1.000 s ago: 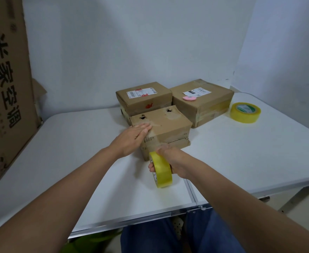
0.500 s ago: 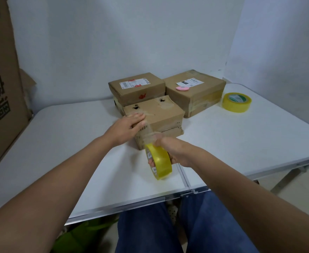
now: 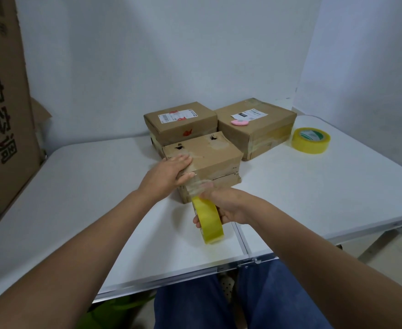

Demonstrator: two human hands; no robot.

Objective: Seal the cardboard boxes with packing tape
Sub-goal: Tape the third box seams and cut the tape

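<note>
hands (image 3: 169, 172) on box (image 3: 215, 154), yellow tape roll (image 3: 208, 219) gripped

Soft even light, faint shadows; wide-angle bending at edges, slightly soft focus

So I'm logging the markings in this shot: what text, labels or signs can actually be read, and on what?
"米家空调" (top character cut off): large dark print on the tall cardboard sheet at left.
White shipping label with red marks on the back left box: too small to read.
White shipping label on the back right box: too blurred to read.
Green and white core label inside the spare tape roll: unreadable.
Front box: no print visible.
</note>
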